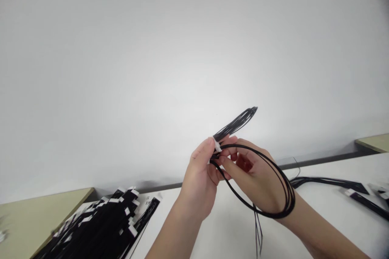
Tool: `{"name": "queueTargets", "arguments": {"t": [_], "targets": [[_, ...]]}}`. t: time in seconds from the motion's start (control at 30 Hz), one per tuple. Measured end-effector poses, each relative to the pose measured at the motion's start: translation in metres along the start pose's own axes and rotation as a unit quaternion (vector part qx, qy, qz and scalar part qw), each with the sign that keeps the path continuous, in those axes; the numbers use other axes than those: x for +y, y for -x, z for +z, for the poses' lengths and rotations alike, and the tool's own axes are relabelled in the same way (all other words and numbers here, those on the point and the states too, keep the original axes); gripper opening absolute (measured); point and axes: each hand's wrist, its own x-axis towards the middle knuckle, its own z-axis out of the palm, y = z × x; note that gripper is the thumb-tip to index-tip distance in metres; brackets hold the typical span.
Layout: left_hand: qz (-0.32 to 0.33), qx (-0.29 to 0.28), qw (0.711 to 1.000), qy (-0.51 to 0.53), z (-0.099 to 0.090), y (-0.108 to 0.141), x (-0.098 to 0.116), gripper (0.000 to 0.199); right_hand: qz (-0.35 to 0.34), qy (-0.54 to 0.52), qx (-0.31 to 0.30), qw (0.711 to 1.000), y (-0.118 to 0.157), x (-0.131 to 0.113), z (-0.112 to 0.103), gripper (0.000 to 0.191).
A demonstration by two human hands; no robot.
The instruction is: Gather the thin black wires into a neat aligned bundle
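Observation:
My left hand [199, 178] is closed around a folded bundle of thin black cable [238, 122], whose looped end points up and to the right. By the left thumb a small white band or connector [216, 145] sits on the bundle. A wide loop of the same black cable [288, 194] hangs over my right wrist. My right hand [253, 170] pinches the cable just below the white piece, with thumb and fingertips touching it. Thin loose ends [257, 230] dangle below the right hand. What lies between the fingers is partly hidden.
A large pile of black cables with white tags [100, 222] lies at the lower left, beside a yellowish board [45, 216]. More black cables [331, 182] rest on the white table [227, 234] at right. A pale wall [182, 68] stands behind.

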Motion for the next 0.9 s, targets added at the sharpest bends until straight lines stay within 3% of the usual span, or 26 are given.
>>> {"name": "queueTargets", "arguments": {"t": [0.17, 0.27, 0.4, 0.5, 0.63, 0.9], "targets": [[0.009, 0.012, 1.000, -0.002, 0.003, 0.002, -0.002, 0.028, -0.009, 0.065, 0.029, 0.997, 0.002, -0.006, 0.002, 0.010], [0.008, 0.026, 1.000, -0.002, 0.004, 0.002, -0.003, 0.026, 0.017, 0.055, 0.011, 0.998, 0.001, -0.010, 0.000, 0.010], [0.008, 0.026, 1.000, -0.014, 0.005, 0.003, -0.005, 0.027, 0.081, -0.044, -0.064, 0.994, -0.002, -0.011, -0.009, 0.013], [0.010, 0.011, 0.999, -0.029, 0.005, 0.004, -0.004, 0.028, 0.112, -0.149, -0.128, 0.974, -0.004, -0.008, -0.016, 0.011], [0.011, -0.008, 0.999, -0.050, 0.005, 0.005, -0.002, 0.027, 0.121, -0.222, -0.164, 0.953, -0.004, -0.009, -0.020, 0.009], [0.006, -0.009, 0.998, -0.062, 0.002, 0.004, 0.002, 0.029, 0.069, -0.144, -0.183, 0.970, -0.004, -0.016, -0.021, 0.012]]}}
